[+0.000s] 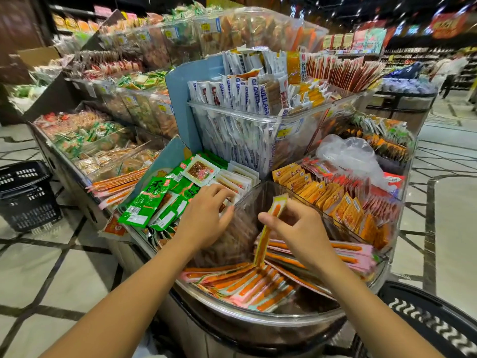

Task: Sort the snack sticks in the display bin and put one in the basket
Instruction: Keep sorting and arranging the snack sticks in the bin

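Snack stick (263,241), one, in right hand (299,228)

Two hands show: the left hand (204,220) and the right hand (296,228). One snack stick (262,244) is pinched in the right hand. The loose sticks (247,282) along the near edge of the display bin (258,320) number in the dozens, too many to count. At least five green packets (144,200) lie at its left edge. There are two black baskets, the floor basket (25,195) and the near basket (426,319), and one clear plastic bag (346,153).
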Demonstrator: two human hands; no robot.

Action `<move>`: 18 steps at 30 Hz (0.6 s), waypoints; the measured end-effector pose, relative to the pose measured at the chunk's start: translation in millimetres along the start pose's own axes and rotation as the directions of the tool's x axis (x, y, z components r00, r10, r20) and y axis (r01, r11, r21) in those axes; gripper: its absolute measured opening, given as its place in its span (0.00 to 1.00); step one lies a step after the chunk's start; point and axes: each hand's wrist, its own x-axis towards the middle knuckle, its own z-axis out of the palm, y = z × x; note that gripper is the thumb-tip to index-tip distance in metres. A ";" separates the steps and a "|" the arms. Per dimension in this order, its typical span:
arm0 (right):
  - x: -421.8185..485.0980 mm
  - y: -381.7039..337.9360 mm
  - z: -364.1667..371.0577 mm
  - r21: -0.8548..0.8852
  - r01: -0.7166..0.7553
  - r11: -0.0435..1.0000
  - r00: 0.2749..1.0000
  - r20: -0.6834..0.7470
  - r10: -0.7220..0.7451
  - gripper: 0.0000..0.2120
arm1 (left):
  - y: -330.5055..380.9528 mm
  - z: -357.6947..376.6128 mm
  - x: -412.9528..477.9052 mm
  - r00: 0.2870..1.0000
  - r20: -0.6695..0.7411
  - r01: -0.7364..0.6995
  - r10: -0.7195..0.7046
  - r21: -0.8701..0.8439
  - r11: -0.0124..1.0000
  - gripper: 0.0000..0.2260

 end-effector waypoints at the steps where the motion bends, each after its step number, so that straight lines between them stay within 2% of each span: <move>1: 0.7 -5.9 -5.7 -0.013 -0.002 1.000 1.000 -0.013 0.002 0.12 | 0.2 0.1 0.0 1.000 -0.005 -0.003 0.003 -0.001 1.000 0.07; 3: 1.3 -14.1 -14.6 -0.087 0.023 0.996 0.998 -0.051 -0.027 0.15 | -0.1 0.5 0.3 1.000 -0.008 -0.005 0.005 -0.002 1.000 0.07; 6: 1.4 -22.5 -24.7 -0.133 0.019 0.991 0.996 -0.083 -0.031 0.24 | 0.9 0.1 0.3 1.000 -0.007 -0.009 0.009 0.019 1.000 0.07; 7: 1.3 -25.5 -27.5 -0.111 0.017 0.994 0.995 -0.095 -0.028 0.23 | 1.7 0.0 -0.1 1.000 -0.013 -0.018 0.019 0.026 1.000 0.07; 10: 2.5 -36.2 -35.7 -0.005 0.032 0.999 0.993 -0.114 -0.033 0.09 | 2.6 -1.5 -1.5 0.999 -0.017 -0.040 0.041 0.069 0.997 0.08; 11: 3.0 -40.3 -38.3 0.046 0.025 0.999 0.994 -0.110 -0.019 0.07 | 2.8 -2.1 -0.5 0.999 -0.014 -0.051 0.052 0.093 0.994 0.08; 14: 4.6 -50.9 -47.3 0.123 -0.020 0.992 0.994 -0.107 0.034 0.13 | 11.8 -4.0 2.2 0.992 -0.015 -0.121 0.125 0.150 0.981 0.11; 16: 6.7 -54.7 -53.4 0.110 -0.018 0.994 0.992 -0.119 0.031 0.16 | 34.8 -7.4 -0.8 0.992 -0.005 -0.130 0.130 0.045 0.991 0.14; 18: 9.4 -55.2 -58.6 0.117 -0.009 0.993 0.992 -0.125 0.024 0.18 | 65.4 -10.3 -9.6 0.997 0.059 -0.027 0.040 -0.218 0.976 0.17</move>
